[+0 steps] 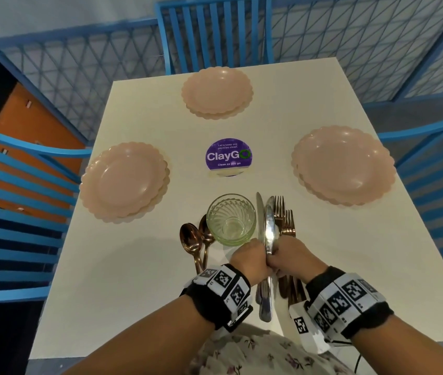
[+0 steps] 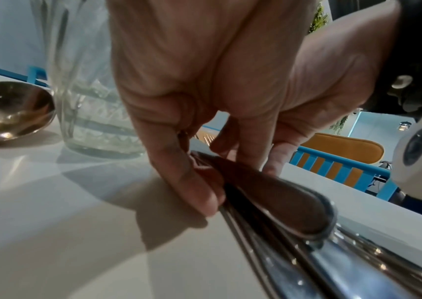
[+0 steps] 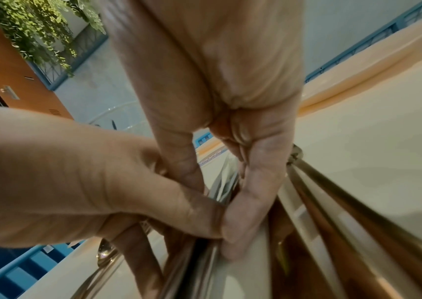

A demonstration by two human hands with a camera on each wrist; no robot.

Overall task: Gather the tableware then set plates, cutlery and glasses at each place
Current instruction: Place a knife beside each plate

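Observation:
Both my hands meet over a bundle of silver knives lying on the white table near its front edge. My left hand pinches the knife handles from the left. From the right, my right hand pinches the same knives between thumb and fingers. Copper forks lie just right of the knives, under my right hand. A stack of clear ribbed glasses stands left of the knives, with copper spoons beside it. Pink scalloped plates sit in stacks at the left, far and right.
A purple round sticker marks the table's middle. Blue slatted chairs stand at the left, far and right sides. A blue lattice railing runs behind the table.

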